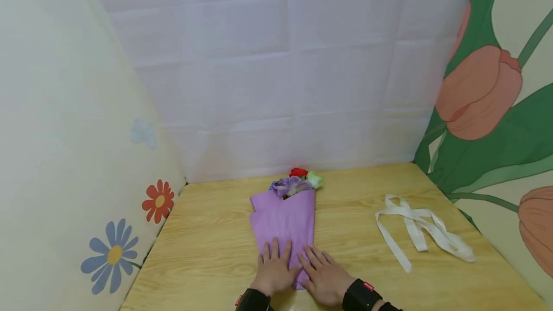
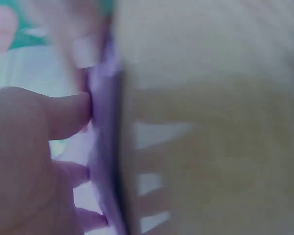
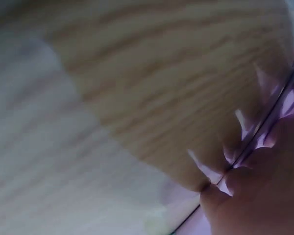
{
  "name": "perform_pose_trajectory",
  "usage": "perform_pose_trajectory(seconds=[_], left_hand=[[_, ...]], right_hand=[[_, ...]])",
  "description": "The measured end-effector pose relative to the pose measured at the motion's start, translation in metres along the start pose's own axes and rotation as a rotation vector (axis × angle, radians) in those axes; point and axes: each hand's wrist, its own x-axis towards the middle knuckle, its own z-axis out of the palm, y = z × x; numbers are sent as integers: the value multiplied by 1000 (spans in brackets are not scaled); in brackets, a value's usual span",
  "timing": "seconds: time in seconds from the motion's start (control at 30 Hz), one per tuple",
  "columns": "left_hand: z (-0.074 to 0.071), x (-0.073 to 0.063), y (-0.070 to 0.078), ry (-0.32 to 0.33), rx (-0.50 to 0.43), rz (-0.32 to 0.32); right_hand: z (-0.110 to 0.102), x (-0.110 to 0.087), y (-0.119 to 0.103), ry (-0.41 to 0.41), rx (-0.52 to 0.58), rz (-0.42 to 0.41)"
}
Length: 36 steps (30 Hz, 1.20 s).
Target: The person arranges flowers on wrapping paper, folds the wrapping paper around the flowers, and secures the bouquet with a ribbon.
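Observation:
A bouquet wrapped in purple paper [image 1: 285, 220] lies on the table, its blossoms pointing to the back. Out of the wrap's top show a purple flower [image 1: 291, 186], a red rose [image 1: 298, 172] and a pale green flower [image 1: 314, 180]. My left hand [image 1: 276, 268] rests flat on the narrow lower part of the paper, fingers straight and spread. Beside it my right hand [image 1: 326, 275] presses on the paper's right edge, fingers stretched out too. In the left wrist view the thumb [image 2: 71, 115] touches the purple paper. The stems are hidden inside the wrap.
A loose white ribbon [image 1: 425, 224] lies in loops on the right side of the wooden table [image 1: 207, 239]. Behind the table hangs a creased white sheet [image 1: 276, 71]. Walls painted with flowers stand at the left and right.

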Motion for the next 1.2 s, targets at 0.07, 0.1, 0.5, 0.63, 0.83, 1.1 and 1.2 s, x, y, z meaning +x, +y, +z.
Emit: perform_pose_trajectory(seconds=[0.07, 0.1, 0.5, 0.63, 0.83, 1.1, 1.2], left_hand=[[2, -1, -1, -2, 61, -6], [3, -1, -1, 0, 87, -10], [-5, -5, -20, 30, 102, -45], [-16, -12, -48, 51, 71, -84], [-43, -26, -103, 48, 45, -154], [-71, -32, -157, -12, 39, -226], [-72, -31, -155, 24, 56, -213]], right_hand=[[4, 1, 1, 1, -8, -2], [6, 2, 3, 10, -26, -5], [-7, -11, 15, -19, 111, 107], [-12, -24, 28, -58, 164, 230], [-13, -37, 42, -59, 208, 281], [-14, -40, 43, -49, 199, 266], [-13, -41, 48, -24, 203, 250]])
